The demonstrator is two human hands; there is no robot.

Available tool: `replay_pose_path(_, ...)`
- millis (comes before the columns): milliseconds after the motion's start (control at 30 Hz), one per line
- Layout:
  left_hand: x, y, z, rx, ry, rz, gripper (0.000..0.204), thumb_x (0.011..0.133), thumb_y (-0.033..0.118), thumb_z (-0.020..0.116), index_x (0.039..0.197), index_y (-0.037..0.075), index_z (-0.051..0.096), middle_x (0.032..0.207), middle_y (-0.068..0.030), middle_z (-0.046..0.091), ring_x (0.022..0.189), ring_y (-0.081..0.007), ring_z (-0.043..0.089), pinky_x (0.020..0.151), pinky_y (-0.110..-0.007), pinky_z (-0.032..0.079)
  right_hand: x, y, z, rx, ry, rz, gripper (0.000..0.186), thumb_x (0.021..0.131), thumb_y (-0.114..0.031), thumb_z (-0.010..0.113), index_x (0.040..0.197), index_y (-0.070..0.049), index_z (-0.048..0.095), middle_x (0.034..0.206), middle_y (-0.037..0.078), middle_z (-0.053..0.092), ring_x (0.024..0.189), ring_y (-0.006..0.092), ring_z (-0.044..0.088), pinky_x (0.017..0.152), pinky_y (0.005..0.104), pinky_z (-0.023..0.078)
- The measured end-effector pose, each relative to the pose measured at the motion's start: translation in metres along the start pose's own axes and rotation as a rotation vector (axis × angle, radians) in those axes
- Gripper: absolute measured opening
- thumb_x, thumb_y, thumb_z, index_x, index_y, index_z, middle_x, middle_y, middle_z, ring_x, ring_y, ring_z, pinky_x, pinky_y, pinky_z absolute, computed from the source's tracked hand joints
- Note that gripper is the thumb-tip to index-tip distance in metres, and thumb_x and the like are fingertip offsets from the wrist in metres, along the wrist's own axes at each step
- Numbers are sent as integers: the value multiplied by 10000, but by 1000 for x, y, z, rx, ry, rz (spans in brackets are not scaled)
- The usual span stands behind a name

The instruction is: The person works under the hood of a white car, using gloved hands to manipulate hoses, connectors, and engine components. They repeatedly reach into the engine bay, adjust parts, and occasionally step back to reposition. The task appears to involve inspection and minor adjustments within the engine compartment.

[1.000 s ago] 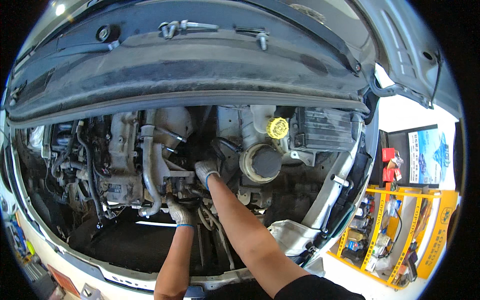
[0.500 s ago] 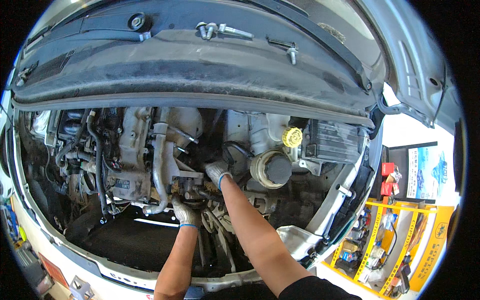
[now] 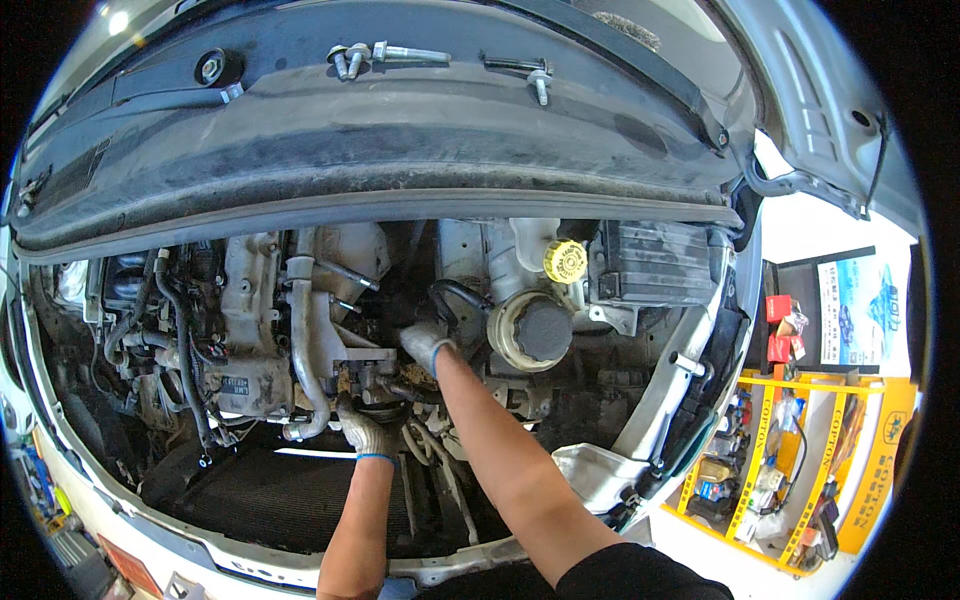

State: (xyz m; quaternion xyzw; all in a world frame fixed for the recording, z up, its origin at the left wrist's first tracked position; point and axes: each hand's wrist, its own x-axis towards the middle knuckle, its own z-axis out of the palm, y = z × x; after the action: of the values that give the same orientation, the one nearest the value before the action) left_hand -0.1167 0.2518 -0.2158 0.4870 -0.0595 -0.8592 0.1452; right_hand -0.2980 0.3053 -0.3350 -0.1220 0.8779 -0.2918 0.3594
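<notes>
Both my hands, in white knit gloves with blue cuffs, reach into a vehicle's engine bay. My left hand (image 3: 365,432) is low in the bay, against the underside of a dirty metal housing (image 3: 376,385) below a grey bracket (image 3: 365,354). Its fingertips disappear among the parts. Farther in and to the right, my right hand (image 3: 426,345) sits beside that bracket, near a black hose (image 3: 446,292). The fingers there point into a dark gap and are mostly hidden. Whether either hand grips anything does not show.
Left of my hands are a curved metal pipe (image 3: 303,350) and the engine cover (image 3: 250,290). To the right stand a black-capped reservoir (image 3: 541,331) and a yellow cap (image 3: 566,261). Several bolts (image 3: 415,54) lie on the cowl. The radiator (image 3: 260,505) spans the near side.
The view has shifted, so the engine bay and the bolts appear farther left. Both hands stay at about the same parts, with only slight movement.
</notes>
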Motion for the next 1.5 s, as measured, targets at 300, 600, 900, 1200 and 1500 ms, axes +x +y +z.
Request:
replay_pose_path(300, -2, 12, -7, -43, 74, 26, 620, 973, 614, 449, 1416, 198, 575, 1409, -122, 588, 1261, -366, 548, 1070, -575, 448, -62, -154, -84, -147, -357, -291, 387, 1020, -264, 468, 1257, -63, 698, 1316, 199, 675, 1183, 340, 667, 1002, 437, 519)
replay_pose_path(600, -18, 10, 24, -113, 98, 65, 515, 995, 480, 526, 1391, 156, 582, 1366, -92, 612, 1217, -346, 583, 1044, -573, 483, -66, -165, -93, -154, -406, -300, 412, 1019, -326, 485, 1347, -144, 654, 1318, 153, 689, 1193, 343, 660, 1017, 421, 512)
replay_pose_path(900, -30, 13, 32, -87, -14, 35, 543, 996, 549, 510, 1373, 168, 597, 1326, -94, 625, 1196, -334, 581, 1033, -542, 492, -48, -152, -69, -54, -307, -296, 457, 978, -425, 583, 1281, -103, 702, 1304, 171, 697, 1188, 348, 668, 994, 421, 520)
replay_pose_path(1200, -20, 14, 15, -55, 50, 2, 722, 965, 693, 432, 1466, 186, 542, 1444, -121, 562, 1281, -391, 528, 1086, -600, 441, -21, -126, -31, -97, -301, -316, 411, 985, -365, 550, 1290, -129, 693, 1319, 161, 689, 1209, 319, 657, 994, 425, 513)
replay_pose_path(1500, -9, 23, 2, -127, 34, -4, 754, 976, 713, 369, 1514, 202, 498, 1505, -132, 521, 1357, -392, 477, 1123, -652, 378, -14, -133, -22, 14, -374, -389, 365, 929, -281, 577, 1203, -88, 723, 1162, 184, 730, 1009, 318, 683, 892, 426, 527)
